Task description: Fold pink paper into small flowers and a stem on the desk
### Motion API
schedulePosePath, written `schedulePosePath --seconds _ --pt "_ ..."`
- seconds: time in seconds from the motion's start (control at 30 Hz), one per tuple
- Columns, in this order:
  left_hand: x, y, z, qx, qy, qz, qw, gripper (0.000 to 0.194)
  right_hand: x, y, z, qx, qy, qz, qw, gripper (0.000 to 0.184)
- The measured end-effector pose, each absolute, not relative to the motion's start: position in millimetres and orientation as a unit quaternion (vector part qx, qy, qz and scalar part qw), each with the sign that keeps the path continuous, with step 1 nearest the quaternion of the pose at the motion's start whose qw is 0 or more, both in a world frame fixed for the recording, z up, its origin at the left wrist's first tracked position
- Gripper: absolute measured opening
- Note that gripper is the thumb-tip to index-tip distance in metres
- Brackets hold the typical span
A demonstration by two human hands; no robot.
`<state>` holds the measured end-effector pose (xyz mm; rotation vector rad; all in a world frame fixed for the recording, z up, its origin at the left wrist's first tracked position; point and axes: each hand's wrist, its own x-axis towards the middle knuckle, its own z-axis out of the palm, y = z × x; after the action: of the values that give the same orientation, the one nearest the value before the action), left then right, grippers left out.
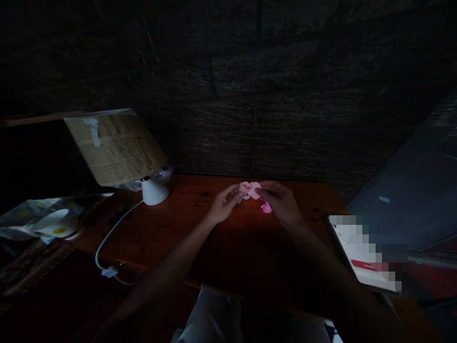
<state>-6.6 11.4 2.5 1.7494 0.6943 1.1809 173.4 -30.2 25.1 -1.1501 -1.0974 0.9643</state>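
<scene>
Pink paper piece (pixel 250 189): light, soft, easily creased; best held at its edges. It was pinched between left hand (pixel 224 204) and right hand (pixel 280 202), just above the bench (pixel 185 224).

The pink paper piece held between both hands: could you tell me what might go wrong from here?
1. The scene is very dim, so the left hand and right hand may misjudge the pink paper piece they pinch.
2. A second pink piece lies under the right hand and could get crushed or swept away.
3. The white cable trails near the left forearm; it might snag.
</scene>
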Motion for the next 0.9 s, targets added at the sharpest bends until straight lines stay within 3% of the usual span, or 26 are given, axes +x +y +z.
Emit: schedulePosePath --seconds 0.17,0.57,0.9 --pt "-8.3 15.5 -3.0 0.687 0.296 0.463 0.476 0.052 173.4 -29.9 23.4 -0.491 -0.469 0.406 0.612 0.027" --pt "-7.9 21.9 -15.0 0.650 0.286 0.455 0.537 0.059 170.6 -29.3 22.9 -0.470 -0.486 0.413 0.611 0.029" --pt "-7.6 20.4 -10.1 0.628 0.257 0.467 0.567 0.049 169.6 -33.6 29.3 -0.459 -0.488 0.435 0.602 0.033"
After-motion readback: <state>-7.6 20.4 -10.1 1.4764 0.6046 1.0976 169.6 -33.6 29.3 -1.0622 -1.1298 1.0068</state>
